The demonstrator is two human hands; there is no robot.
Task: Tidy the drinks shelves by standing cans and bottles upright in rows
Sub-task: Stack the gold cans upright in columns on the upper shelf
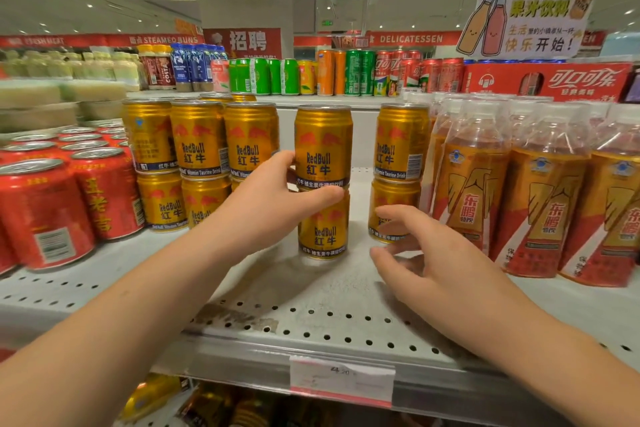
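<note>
Left hand point(277, 198) wraps the middle stack of two gold Red Bull cans point(323, 180) at the seam, thumb behind, fingers point(325, 196) curled across the front, closed on the upper can's base. Right hand point(433, 253) hovers near the right stack point(398, 173), fingers spread, gripping nothing. Stacks upright on the perforated shelf point(311, 319), orange bottles point(540, 194) just beside.
</note>
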